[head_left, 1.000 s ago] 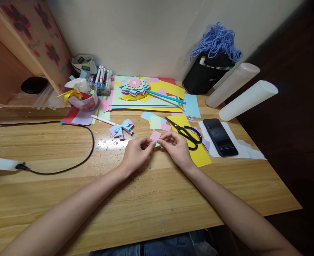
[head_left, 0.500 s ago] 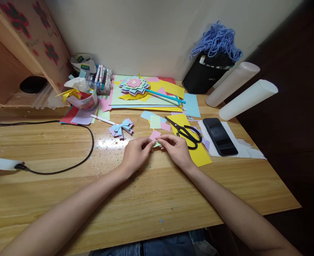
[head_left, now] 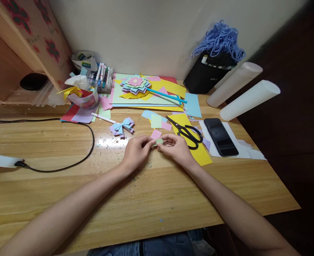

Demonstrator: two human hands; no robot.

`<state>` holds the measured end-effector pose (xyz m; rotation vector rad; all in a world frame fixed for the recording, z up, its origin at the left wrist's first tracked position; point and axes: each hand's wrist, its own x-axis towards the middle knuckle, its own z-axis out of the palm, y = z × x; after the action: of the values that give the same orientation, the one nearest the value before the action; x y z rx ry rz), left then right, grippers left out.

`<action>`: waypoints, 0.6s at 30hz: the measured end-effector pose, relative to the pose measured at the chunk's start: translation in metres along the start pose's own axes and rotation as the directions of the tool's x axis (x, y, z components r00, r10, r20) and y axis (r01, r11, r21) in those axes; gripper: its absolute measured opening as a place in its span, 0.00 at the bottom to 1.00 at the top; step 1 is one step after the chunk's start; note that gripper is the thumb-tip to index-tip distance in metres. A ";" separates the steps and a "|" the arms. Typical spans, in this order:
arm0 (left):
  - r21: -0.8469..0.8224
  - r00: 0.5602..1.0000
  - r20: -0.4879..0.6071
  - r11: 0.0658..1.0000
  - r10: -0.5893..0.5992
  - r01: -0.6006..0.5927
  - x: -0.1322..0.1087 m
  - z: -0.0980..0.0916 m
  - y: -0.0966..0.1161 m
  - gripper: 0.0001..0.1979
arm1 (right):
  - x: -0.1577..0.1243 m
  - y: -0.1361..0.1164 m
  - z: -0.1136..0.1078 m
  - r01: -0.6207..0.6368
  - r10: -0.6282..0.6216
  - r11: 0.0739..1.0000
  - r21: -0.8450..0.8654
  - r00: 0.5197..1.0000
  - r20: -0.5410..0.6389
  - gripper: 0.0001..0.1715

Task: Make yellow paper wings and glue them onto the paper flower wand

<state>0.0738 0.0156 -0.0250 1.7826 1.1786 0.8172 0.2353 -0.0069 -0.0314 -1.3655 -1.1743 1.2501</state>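
Observation:
Between both hands is a small piece of light green paper point(head_left: 159, 141). My left hand point(head_left: 138, 150) pinches its left end between thumb and fingers. On the other side my right hand point(head_left: 176, 147) grips it with thumb and fingertips, partly covering it. Just beyond lies a pink paper square point(head_left: 156, 134), with a green paper square point(head_left: 156, 121) farther back. Black-handled scissors point(head_left: 190, 133) rest on a yellow sheet point(head_left: 199, 155) right of my right hand. A blue and purple paper bow point(head_left: 122, 127) lies beyond my left hand, touching a white marker point(head_left: 103, 118).
A layered paper flower point(head_left: 135, 84) with a blue stick lies on stacked coloured sheets point(head_left: 146, 105). At right are a phone point(head_left: 221, 137), two white tubes point(head_left: 249, 99) and a black pen case point(head_left: 205, 76). A black cable point(head_left: 93, 142) curves at left; a cup of scraps point(head_left: 89, 99) stands behind.
The fingertips have moved slightly apart, and more of the green paper shows between them. The view has shifted a little; other things stay in place.

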 end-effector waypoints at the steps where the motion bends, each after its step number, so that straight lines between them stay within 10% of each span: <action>1: 0.005 1.000 -0.002 1.000 -0.001 0.001 0.000 0.000 0.000 0.11 | 0.000 -0.002 -0.001 -0.023 0.023 1.000 0.014 1.000 0.003 0.12; 18: -0.024 1.000 0.019 1.000 0.001 -0.001 0.001 0.001 0.001 0.08 | -0.002 -0.013 -0.004 -0.102 0.102 0.995 0.022 0.995 0.019 0.19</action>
<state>0.0753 0.0165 -0.0242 1.7678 1.1506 0.8098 0.2383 -0.0075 -0.0179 -1.4149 -1.1108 1.3459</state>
